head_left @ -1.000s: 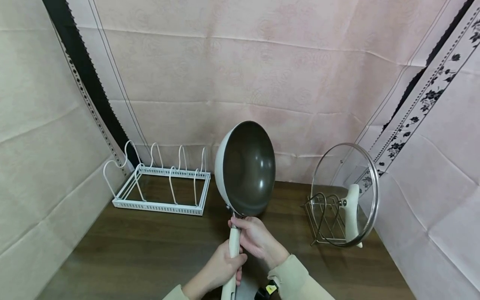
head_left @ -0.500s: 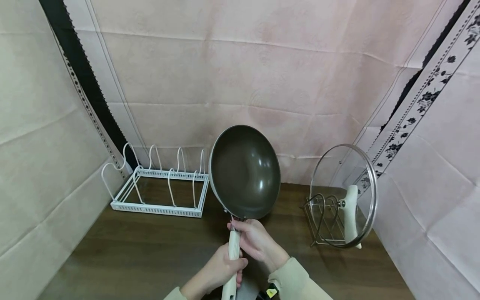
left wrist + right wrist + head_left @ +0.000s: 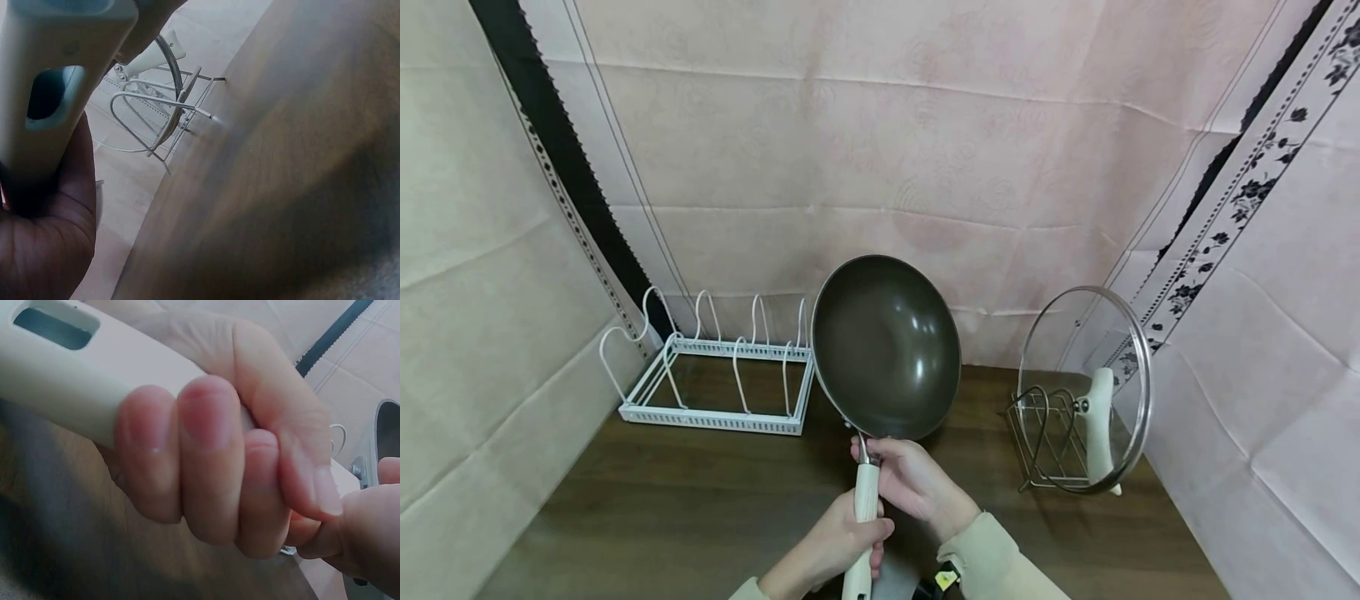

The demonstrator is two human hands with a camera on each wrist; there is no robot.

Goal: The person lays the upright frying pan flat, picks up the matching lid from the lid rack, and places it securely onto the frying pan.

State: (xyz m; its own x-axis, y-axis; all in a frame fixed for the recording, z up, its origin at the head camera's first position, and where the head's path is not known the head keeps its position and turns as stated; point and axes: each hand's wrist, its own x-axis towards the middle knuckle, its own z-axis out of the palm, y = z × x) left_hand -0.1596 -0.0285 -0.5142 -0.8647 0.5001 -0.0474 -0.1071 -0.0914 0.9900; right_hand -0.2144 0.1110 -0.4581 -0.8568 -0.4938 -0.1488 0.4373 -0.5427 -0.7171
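Observation:
A frying pan (image 3: pixel 887 346) with a dark brown inside is held up in the middle of the head view, its bowl facing me. My left hand (image 3: pixel 844 537) grips the white pan handle (image 3: pixel 867 492), thumb across the front. Higher up, my right hand (image 3: pixel 921 483) holds the pan at the metal neck, thumb laid along it. The right wrist view shows the left hand's curled fingers (image 3: pixel 209 462) wrapped round the handle. In the left wrist view the handle's end (image 3: pixel 69 37) with its hanging hole is close to the camera.
A white dish rack (image 3: pixel 715 421) with upright loops stands on the brown wooden table (image 3: pixel 700 508), left of the pan. At right, a glass lid (image 3: pixel 1138 433) with a white handle stands in a small wire rack (image 3: pixel 1033 454). Pale cloth (image 3: pixel 925 150) hangs behind and at the sides.
The pan has turned about its handle, so its inside now faces me more fully and less of its pale outer side shows. Both hands keep their hold.

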